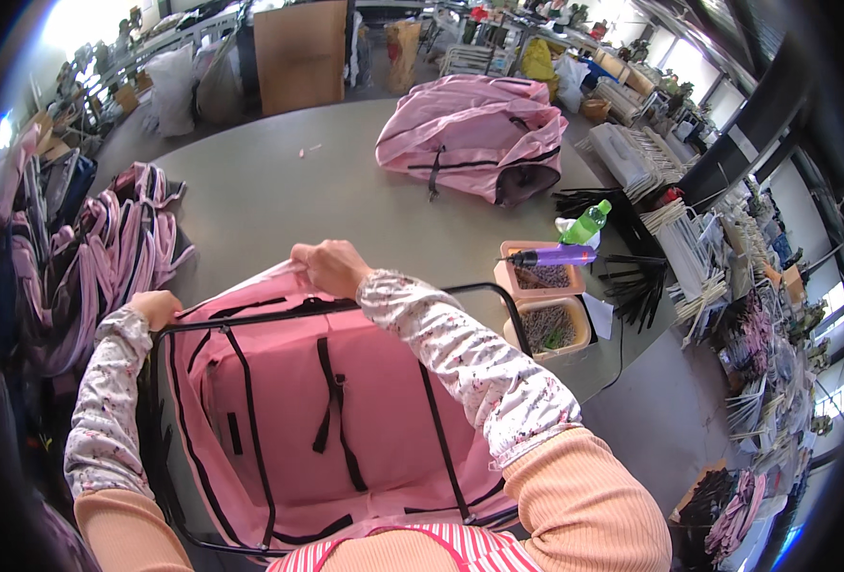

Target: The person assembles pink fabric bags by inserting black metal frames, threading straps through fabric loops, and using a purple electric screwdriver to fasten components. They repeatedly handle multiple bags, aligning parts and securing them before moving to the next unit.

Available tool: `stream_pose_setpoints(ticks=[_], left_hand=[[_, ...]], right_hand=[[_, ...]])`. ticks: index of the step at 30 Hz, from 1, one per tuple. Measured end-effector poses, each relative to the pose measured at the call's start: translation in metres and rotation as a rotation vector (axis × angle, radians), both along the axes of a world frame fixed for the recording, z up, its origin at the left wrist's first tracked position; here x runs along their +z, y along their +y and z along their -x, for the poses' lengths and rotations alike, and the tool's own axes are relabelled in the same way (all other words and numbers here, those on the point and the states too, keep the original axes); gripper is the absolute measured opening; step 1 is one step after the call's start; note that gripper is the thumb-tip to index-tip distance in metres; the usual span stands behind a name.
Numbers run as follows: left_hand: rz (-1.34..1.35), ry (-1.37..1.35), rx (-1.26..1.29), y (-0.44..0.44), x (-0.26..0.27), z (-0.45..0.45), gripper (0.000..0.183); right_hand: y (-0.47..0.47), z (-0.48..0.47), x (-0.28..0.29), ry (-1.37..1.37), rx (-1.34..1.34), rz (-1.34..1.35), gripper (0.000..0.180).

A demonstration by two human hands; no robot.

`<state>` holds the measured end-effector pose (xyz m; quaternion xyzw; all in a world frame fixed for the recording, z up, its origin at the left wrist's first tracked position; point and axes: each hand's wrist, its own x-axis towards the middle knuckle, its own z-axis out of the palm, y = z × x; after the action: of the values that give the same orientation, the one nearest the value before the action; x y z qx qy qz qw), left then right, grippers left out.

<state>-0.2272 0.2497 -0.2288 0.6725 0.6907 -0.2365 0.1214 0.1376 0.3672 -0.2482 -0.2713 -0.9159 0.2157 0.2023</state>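
Observation:
A pink fabric cover (386, 400) with black straps and hook-and-loop strips lies before me, set about a black metal tube frame (254, 429). My left hand (156, 309) grips the cover's edge at the frame's far left corner. Further right, my right hand (336, 268) pinches the same far edge and holds it raised above the far tube. Between both hands the fabric edge is drawn taut. Black crossbars run over the pink inside, and a black strap with a buckle (339, 380) hangs down its middle. My right forearm hides part of the frame's far side.
A second pink fabric cover (472, 139) sits on the grey table (265, 186). To the right are two tubs of small metal fasteners (547, 329), a purple power screwdriver (554, 256), a green bottle (585, 223) and black strips (636, 286). Pink-and-black fabric pieces (121, 236) pile up at left.

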Motion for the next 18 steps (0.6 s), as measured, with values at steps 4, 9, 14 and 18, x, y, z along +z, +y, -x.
stream_pose_setpoints(ticks=[4,9,14,18], left_hand=[[-0.162,0.127,-0.026,-0.059,0.016,0.014,0.010],[-1.000,0.257,-0.135,-0.116,0.057,-0.085,0.017],[-1.179,-0.445,-0.304,-0.083,0.018,-0.201,0.034],[-1.108,-0.380,-0.151,-0.061,-0.004,-0.206,0.019]], right_hand=[[-0.006,0.017,-0.010,0.060,-0.038,-0.052,0.012],[0.011,-0.001,-0.011,0.508,-0.165,0.181,0.018],[-0.006,-0.001,0.012,0.671,0.002,0.867,0.024],[-0.030,0.000,0.050,0.610,0.032,0.790,0.014]])
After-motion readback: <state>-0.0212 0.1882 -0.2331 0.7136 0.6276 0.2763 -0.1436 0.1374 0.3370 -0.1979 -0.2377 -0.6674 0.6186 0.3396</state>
